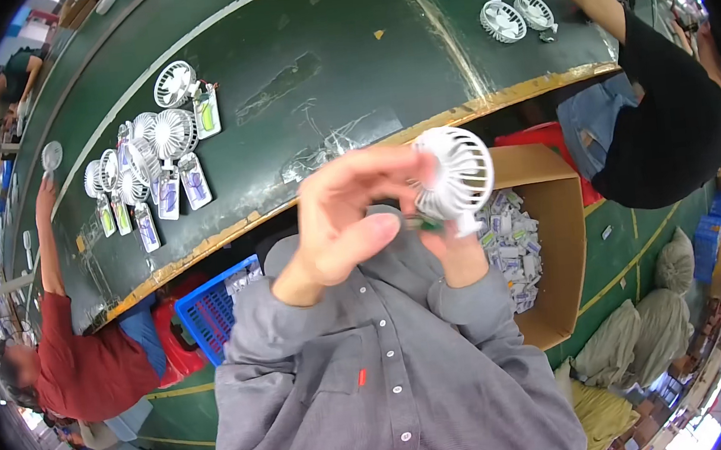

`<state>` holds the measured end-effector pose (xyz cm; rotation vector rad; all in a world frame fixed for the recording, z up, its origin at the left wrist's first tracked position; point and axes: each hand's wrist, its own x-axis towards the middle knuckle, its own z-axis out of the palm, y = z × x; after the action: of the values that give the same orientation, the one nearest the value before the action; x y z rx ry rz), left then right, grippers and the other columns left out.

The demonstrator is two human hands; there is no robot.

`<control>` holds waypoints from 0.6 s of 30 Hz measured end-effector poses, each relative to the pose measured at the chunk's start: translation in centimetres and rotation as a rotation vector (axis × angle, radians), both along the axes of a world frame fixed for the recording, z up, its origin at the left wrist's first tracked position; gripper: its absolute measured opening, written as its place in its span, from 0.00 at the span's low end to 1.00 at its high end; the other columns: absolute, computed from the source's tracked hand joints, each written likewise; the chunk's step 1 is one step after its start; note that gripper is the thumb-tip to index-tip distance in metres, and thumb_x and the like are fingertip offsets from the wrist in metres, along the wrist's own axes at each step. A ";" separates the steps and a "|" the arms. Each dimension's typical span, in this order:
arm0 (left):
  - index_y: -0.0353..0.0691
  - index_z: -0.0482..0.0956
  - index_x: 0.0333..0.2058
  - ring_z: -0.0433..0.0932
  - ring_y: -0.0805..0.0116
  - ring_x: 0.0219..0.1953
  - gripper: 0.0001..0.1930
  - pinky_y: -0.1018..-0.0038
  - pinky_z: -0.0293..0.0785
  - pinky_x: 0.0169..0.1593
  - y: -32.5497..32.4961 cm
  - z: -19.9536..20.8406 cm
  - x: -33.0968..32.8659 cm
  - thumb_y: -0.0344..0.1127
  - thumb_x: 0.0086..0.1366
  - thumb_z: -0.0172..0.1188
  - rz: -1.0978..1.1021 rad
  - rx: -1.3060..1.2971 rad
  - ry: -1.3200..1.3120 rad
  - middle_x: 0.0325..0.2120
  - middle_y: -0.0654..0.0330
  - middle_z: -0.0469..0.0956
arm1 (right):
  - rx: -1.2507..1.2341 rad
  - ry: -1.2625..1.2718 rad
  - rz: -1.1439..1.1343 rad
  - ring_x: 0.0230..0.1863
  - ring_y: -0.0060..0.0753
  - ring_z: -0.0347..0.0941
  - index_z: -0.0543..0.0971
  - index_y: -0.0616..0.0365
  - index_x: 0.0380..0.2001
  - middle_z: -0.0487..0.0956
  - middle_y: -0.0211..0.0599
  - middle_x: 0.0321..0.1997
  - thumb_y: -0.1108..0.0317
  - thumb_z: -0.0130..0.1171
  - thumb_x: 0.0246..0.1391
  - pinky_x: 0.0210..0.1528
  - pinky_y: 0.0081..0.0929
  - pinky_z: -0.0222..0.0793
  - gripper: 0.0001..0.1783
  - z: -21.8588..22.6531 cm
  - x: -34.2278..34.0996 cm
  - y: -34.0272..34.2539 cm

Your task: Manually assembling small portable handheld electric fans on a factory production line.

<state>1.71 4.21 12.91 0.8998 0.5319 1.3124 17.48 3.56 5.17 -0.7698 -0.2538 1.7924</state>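
Note:
A white handheld fan (465, 170) with a slatted round cage is raised in front of my chest. My right hand (457, 255) grips it from below, mostly hidden behind the fan. Curved over from the left, my left hand (342, 214) has its fingertips at the cage's left side; whether they press on it I cannot tell. Its thumb stands apart from the fingers, with nothing visible between them. A small green part (423, 224), blurred, shows beneath the cage by my right fingers.
Several white fans (168, 135) with exposed circuit parts lie at the bench's left; two fan heads (503, 20) lie far right. A cardboard box (565, 257) of small packed parts stands right, a blue crate (206, 314) left. Co-workers sit on both sides, one (87, 360) reaching forward.

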 end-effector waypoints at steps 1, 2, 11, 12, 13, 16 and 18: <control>0.31 0.75 0.50 0.78 0.57 0.49 0.24 0.68 0.74 0.52 1.2 0.4 -0.4 0.28 0.51 0.62 0.242 0.271 0.418 0.47 0.47 0.78 | 0.226 0.208 0.181 0.27 0.29 0.77 0.71 0.63 0.53 0.80 0.47 0.40 0.47 0.51 0.61 0.28 0.21 0.73 0.30 0.2 1.2 1.3; 0.32 0.75 0.50 0.78 0.58 0.49 0.25 0.68 0.74 0.52 3.2 -0.2 -3.0 0.26 0.49 0.62 0.475 0.641 0.977 0.49 0.50 0.77 | 0.192 0.223 0.212 0.22 0.30 0.74 0.70 0.68 0.52 0.80 0.52 0.39 0.46 0.50 0.60 0.22 0.18 0.69 0.33 0.4 1.9 1.7; 0.45 0.57 0.66 0.63 0.48 0.63 0.50 0.51 0.58 0.63 14.1 -7.5 -26.9 0.69 0.51 0.59 0.686 -0.213 2.365 0.62 0.48 0.63 | 0.128 0.573 0.311 0.16 0.32 0.70 0.69 0.73 0.51 0.79 0.60 0.35 0.42 0.42 0.63 0.19 0.19 0.67 0.37 -0.8 5.8 4.2; 0.45 0.57 0.66 0.64 0.48 0.63 0.52 0.50 0.59 0.62 15.1 -7.4 -27.4 0.71 0.50 0.58 0.575 -0.322 2.251 0.63 0.48 0.63 | 0.122 0.541 0.300 0.16 0.30 0.69 0.69 0.72 0.51 0.80 0.57 0.35 0.44 0.43 0.63 0.20 0.18 0.68 0.35 -1.1 6.2 4.6; 0.45 0.57 0.67 0.65 0.48 0.62 0.53 0.50 0.60 0.62 16.0 -7.4 -28.0 0.74 0.49 0.57 0.470 -0.425 2.129 0.63 0.48 0.62 | 0.074 0.513 0.279 0.17 0.29 0.70 0.70 0.71 0.51 0.80 0.56 0.35 0.45 0.45 0.63 0.20 0.18 0.68 0.33 -1.3 6.6 5.3; 0.45 0.58 0.66 0.71 0.49 0.58 0.56 0.54 0.66 0.58 18.0 -7.8 -25.3 0.76 0.44 0.59 0.505 -0.364 2.160 0.59 0.47 0.66 | -0.052 -0.078 -0.060 0.21 0.29 0.76 0.74 0.64 0.49 0.82 0.49 0.36 0.60 0.50 0.63 0.21 0.19 0.72 0.19 -0.6 6.0 7.6; 0.46 0.59 0.65 0.73 0.50 0.56 0.55 0.53 0.69 0.54 19.0 -7.6 -21.6 0.72 0.43 0.62 0.493 -0.287 2.155 0.56 0.48 0.68 | 0.124 -0.512 -0.058 0.23 0.29 0.77 0.75 0.64 0.48 0.82 0.45 0.36 0.71 0.46 0.62 0.23 0.19 0.74 0.14 -3.6 8.2 10.1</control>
<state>-19.93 23.25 5.31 1.7270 2.5754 0.0475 25.64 13.64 1.58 -1.1254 -0.6653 1.4849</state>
